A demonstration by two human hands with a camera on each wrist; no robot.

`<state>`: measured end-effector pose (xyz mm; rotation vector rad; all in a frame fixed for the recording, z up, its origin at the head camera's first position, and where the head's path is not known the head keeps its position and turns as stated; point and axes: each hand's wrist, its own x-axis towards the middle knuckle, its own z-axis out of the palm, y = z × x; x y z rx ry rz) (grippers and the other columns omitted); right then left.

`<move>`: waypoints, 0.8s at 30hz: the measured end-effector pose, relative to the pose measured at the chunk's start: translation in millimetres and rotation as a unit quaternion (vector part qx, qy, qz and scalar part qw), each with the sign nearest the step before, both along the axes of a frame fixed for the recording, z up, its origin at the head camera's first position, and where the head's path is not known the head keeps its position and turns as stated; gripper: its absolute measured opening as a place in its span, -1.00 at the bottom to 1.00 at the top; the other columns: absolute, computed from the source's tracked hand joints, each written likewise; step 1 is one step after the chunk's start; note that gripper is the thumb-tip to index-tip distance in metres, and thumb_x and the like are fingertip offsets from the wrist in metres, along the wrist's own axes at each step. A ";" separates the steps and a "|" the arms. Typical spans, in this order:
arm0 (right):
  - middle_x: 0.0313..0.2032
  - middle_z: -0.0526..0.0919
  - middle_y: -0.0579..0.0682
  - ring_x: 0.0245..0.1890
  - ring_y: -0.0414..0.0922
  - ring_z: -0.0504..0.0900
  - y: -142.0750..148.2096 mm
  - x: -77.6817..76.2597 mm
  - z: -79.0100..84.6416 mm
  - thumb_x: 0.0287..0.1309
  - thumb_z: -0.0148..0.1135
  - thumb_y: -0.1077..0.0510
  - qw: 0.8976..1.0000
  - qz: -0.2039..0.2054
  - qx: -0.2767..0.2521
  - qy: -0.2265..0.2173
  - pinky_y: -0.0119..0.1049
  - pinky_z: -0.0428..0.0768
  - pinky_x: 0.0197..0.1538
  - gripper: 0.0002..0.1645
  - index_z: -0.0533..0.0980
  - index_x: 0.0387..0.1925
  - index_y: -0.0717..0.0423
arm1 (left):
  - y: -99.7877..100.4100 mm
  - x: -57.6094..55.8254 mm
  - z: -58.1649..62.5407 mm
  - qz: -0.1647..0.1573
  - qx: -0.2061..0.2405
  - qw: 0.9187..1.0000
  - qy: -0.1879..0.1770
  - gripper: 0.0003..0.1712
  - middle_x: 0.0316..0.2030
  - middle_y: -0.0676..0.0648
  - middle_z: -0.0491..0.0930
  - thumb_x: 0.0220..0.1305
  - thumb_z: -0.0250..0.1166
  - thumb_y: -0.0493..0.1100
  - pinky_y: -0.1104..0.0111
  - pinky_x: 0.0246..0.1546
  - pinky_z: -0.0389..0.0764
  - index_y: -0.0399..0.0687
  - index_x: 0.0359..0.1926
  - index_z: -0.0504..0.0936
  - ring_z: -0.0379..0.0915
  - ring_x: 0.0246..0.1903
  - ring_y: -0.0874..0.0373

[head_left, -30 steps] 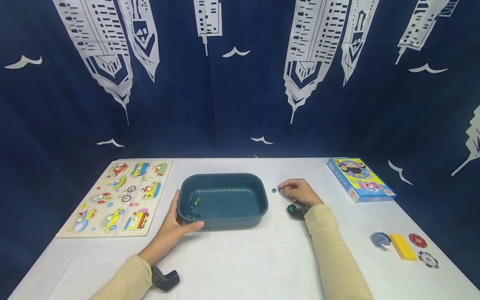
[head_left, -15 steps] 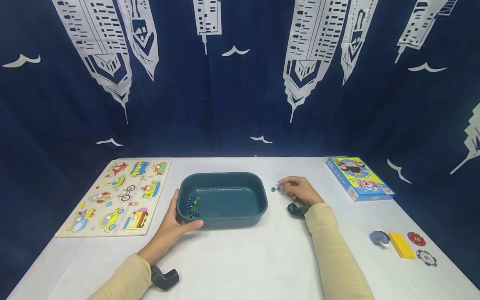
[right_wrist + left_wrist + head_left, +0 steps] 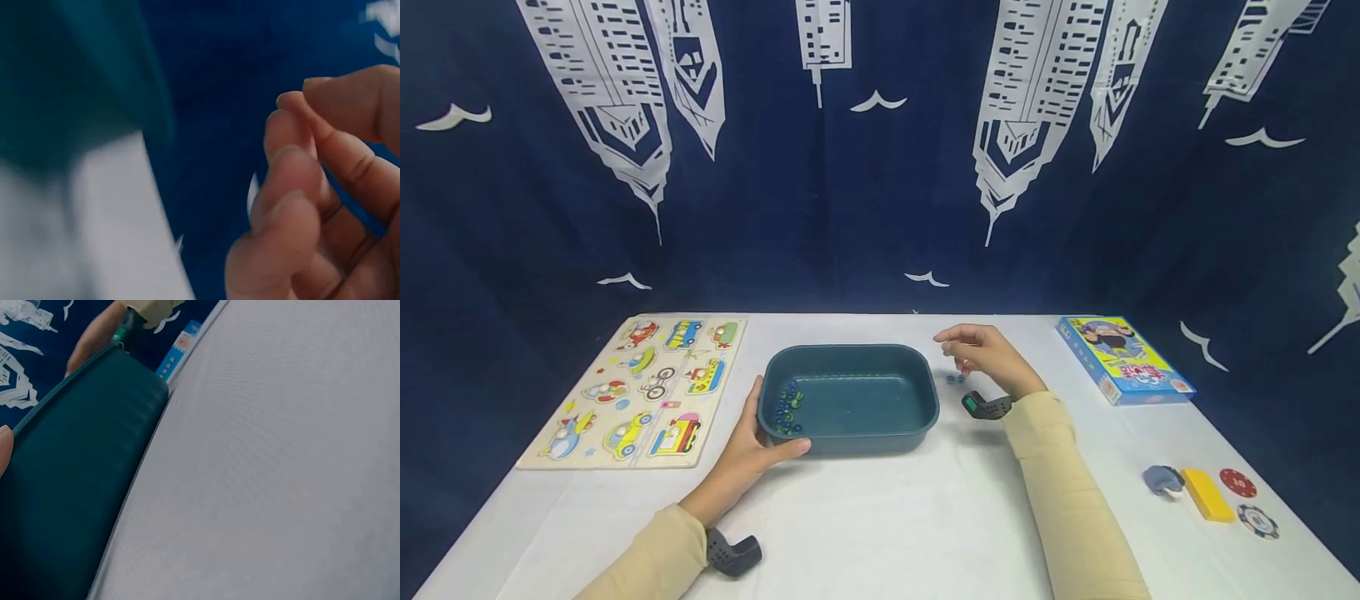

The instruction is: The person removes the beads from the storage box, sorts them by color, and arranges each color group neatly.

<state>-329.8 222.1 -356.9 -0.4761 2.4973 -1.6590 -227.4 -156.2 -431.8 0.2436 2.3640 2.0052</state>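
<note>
My left hand (image 3: 741,458) grips the left end of a dark teal plastic tray (image 3: 880,446), its thumb at the front rim and its fingers along the side. Inside, at the left, lies a cluster of blue and green marbles (image 3: 788,408). My right hand (image 3: 988,357) is raised off the table just right of the tray, thumb and index fingertip together. It seems to pinch a small marble, almost wholly hidden by the fingertips. Below that hand, two marbles (image 3: 956,379) sit on the white table. The right wrist view shows the pinched fingers (image 3: 325,125) and the blurred tray edge (image 3: 150,94).
A wooden vehicle puzzle board (image 3: 632,392) lies left of the tray. A blue and yellow game box (image 3: 1123,358) stands at the back right. Nearer on the right are a grey-blue object (image 3: 1163,481), a yellow block (image 3: 1207,496) and two poker chips (image 3: 1237,482).
My right hand has risen from beside the marbles and moved up and left toward the tray. Two marbles stay on the table. My left hand and the tray have kept their place.
</note>
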 end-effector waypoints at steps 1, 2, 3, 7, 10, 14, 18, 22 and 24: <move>-0.30 0.58 0.07 -0.48 -0.15 0.50 -7.3 1.8 6.5 0.31 0.21 0.19 1.000 0.017 0.003 0.007 -0.27 0.61 -0.39 -0.65 0.58 0.07 0.27 | 0.0 -0.2 0.1 -0.001 0.002 1.000 0.003 0.46 0.58 -0.03 -0.45 0.03 0.56 -0.15 0.03 0.52 -0.35 0.07 0.59 -0.42 -0.57 0.55 0.00; -0.31 0.60 0.04 -0.47 -0.14 0.51 -14.3 2.6 11.8 0.31 0.22 0.19 0.999 0.035 0.007 0.014 -0.27 0.62 -0.39 -0.65 0.58 0.06 0.29 | 0.0 -0.4 0.0 -0.002 0.005 1.000 0.005 0.45 0.58 -0.03 -0.45 0.03 0.56 -0.15 0.04 0.52 -0.35 0.06 0.59 -0.42 -0.57 0.55 0.00; -0.30 0.62 0.03 -0.46 -0.13 0.52 -21.6 2.9 16.6 0.31 0.22 0.20 0.998 0.055 0.015 0.022 -0.26 0.62 -0.39 -0.65 0.58 0.05 0.30 | -0.2 -0.7 -0.3 -0.003 0.007 1.000 0.007 0.45 0.58 -0.04 -0.45 0.04 0.55 -0.16 0.04 0.52 -0.36 0.04 0.59 -0.42 -0.57 0.55 0.01; -0.31 0.66 -0.01 -0.43 -0.06 0.57 -53.3 0.5 29.8 0.31 0.25 0.20 0.988 0.137 0.055 0.045 -0.21 0.65 -0.39 -0.70 0.62 0.02 0.26 | -1.2 -1.4 -1.2 0.000 0.011 1.000 0.010 0.45 0.58 -0.05 -0.43 0.02 0.56 -0.16 0.04 0.52 -0.36 0.03 0.59 -0.41 -0.57 0.55 0.00; -0.30 0.66 0.01 -0.44 -0.04 0.56 -77.9 -2.2 33.3 0.32 0.25 0.21 0.977 0.195 0.076 0.041 -0.16 0.66 -0.37 -0.75 0.65 -0.01 0.18 | -1.1 -1.6 -1.8 -0.002 0.012 1.000 0.009 0.46 0.59 -0.05 -0.42 0.02 0.56 -0.14 0.02 0.52 -0.37 0.03 0.59 -0.40 -0.57 0.55 0.00; -0.23 0.66 0.22 -0.45 -0.02 0.54 -109.8 -8.2 29.2 0.35 0.21 0.24 0.959 0.266 0.097 0.019 -0.13 0.66 -0.34 -0.73 0.63 0.02 0.25 | -0.7 -1.3 -2.2 -0.006 0.014 1.000 0.006 0.45 0.59 -0.05 -0.42 0.02 0.56 -0.13 -0.01 0.51 -0.38 0.03 0.59 -0.41 -0.57 0.55 -0.01; -0.14 0.62 0.39 -0.38 0.01 0.60 -136.7 -17.6 18.6 0.34 0.18 0.27 0.943 0.307 0.127 -0.017 -0.18 0.68 -0.29 -0.65 0.57 0.10 0.33 | -0.4 -1.1 -1.5 -0.007 0.015 1.000 0.003 0.45 0.58 -0.06 -0.42 0.03 0.55 -0.12 -0.01 0.51 -0.37 0.05 0.59 -0.41 -0.57 0.55 -0.04; -0.23 0.65 0.30 -0.37 -0.06 0.62 -158.6 -25.8 8.2 0.31 0.20 0.32 0.935 0.315 0.150 -0.066 -0.27 0.67 -0.27 -0.59 0.53 0.16 0.33 | -0.8 -0.4 -0.3 -0.011 0.015 1.000 0.004 0.45 0.58 -0.08 -0.42 0.04 0.55 -0.13 0.01 0.52 -0.35 0.06 0.58 -0.43 -0.55 0.55 -0.05; -0.27 0.66 0.17 -0.37 -0.12 0.62 -167.8 -28.3 3.6 0.30 0.18 0.32 0.931 0.316 0.161 -0.082 -0.30 0.67 -0.27 -0.59 0.53 0.17 0.30 | -1.4 0.0 -0.2 -0.012 0.013 1.000 0.003 0.45 0.58 -0.09 -0.42 0.04 0.55 -0.13 0.01 0.51 -0.34 0.07 0.58 -0.43 -0.55 0.55 -0.06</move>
